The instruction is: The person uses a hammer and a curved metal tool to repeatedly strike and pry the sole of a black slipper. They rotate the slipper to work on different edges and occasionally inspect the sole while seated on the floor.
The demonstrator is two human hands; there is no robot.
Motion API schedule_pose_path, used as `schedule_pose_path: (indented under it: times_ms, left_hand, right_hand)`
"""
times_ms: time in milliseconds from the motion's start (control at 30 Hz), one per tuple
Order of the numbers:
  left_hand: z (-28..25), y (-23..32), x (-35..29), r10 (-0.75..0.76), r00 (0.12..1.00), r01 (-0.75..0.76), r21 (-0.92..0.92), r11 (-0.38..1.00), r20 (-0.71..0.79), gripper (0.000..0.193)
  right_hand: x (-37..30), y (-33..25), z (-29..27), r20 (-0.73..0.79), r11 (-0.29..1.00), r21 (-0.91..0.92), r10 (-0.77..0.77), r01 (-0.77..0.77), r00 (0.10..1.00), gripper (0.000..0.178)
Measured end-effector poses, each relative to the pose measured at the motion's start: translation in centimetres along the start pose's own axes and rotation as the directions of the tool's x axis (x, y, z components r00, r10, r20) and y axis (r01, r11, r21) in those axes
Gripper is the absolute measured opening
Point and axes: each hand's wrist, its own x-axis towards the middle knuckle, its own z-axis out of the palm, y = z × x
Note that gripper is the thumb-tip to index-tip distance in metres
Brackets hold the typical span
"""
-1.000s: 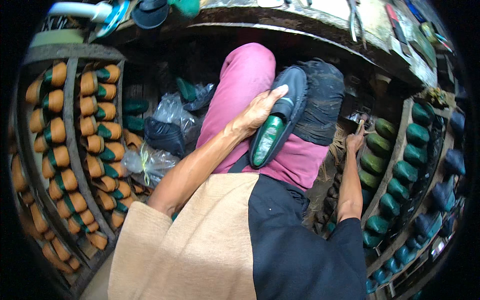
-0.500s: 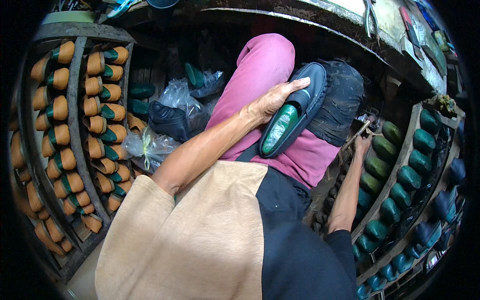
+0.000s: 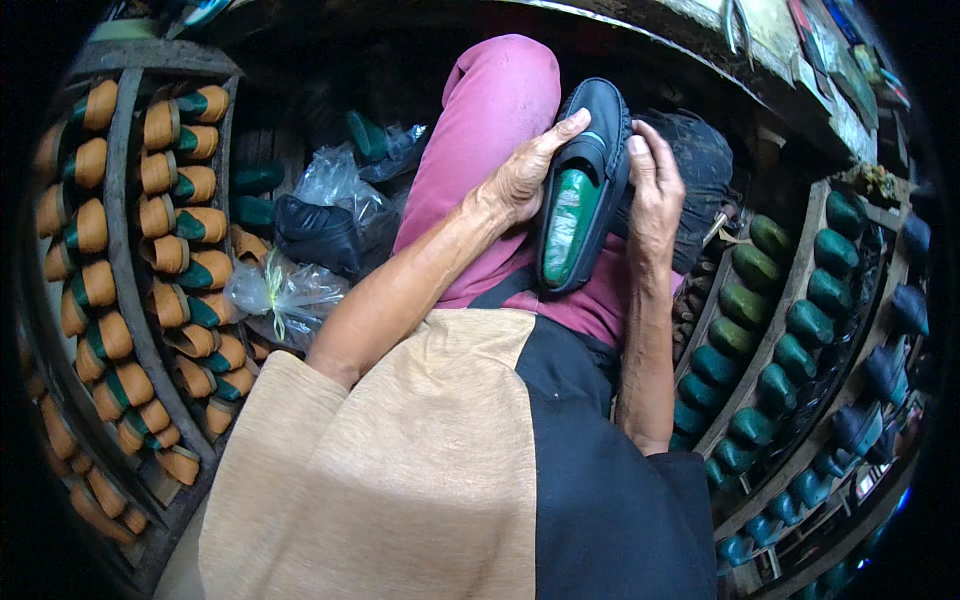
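Observation:
A dark loafer point(image 3: 592, 120) lies over my lap, its toe pointing away from me. Inside its opening sits a green shoe last point(image 3: 568, 225) wrapped in clear film. My left hand point(image 3: 525, 175) is closed round the loafer's left side, thumb on the upper. At the right edge near the toe, my right hand point(image 3: 655, 185) has its thumb and fingers bent against the loafer's rim. Part of that grip is hidden behind the shoe. Under the loafer are my pink trousers point(image 3: 500, 110) and a dark crumpled cloth point(image 3: 695, 165) over the right knee.
On the left, a wooden rack point(image 3: 125, 160) holds rows of tan shoes on green lasts. Another rack point(image 3: 790, 270) on the right carries green lasts. Plastic bags point(image 3: 285, 290) and a black shoe point(image 3: 318, 235) lie by my left leg. A bench point(image 3: 770, 60) with tools runs across the far side.
My right hand has come up from beside the right rack, away from a tool there, to the loafer's right edge. The loafer has turned more upright in my left hand.

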Motion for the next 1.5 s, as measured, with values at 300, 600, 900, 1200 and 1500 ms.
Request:
schedule_pose_path:
  times_ms: [300,600,900,1200,1500]
  left_hand:
    - [-2.1,2.2,-1.7,0.122,0.991,-0.104,0.238,0.966,-0.062,0.046]
    - [-3.2,-0.8,2.5,0.213,0.891,-0.095,0.296,0.951,-0.4,0.052]
    - [-1.1,1.3,-0.3,0.198,0.975,-0.147,0.376,0.915,-0.1,0.079]
    - [-1.6,0.1,1.0,0.249,0.956,-0.102,0.624,0.775,-0.153,0.081]
    - [-3.9,0.5,2.0,-0.071,0.935,0.173,0.272,0.947,-0.348,0.062]
  right_hand:
    - [0.9,2.6,2.4,0.454,0.543,0.686,0.2,-0.484,0.868,0.066]
    - [2.1,5.1,5.0,0.28,0.557,0.772,0.134,-0.306,0.951,0.052]
    - [1.3,3.4,2.8,0.237,0.527,0.82,0.042,-0.223,0.971,0.074]
    - [1.3,5.7,4.0,-0.017,0.973,0.226,-0.036,0.039,0.999,0.063]
    - [2.9,9.5,4.8,0.202,0.92,0.169,0.318,-0.353,0.926,0.059]
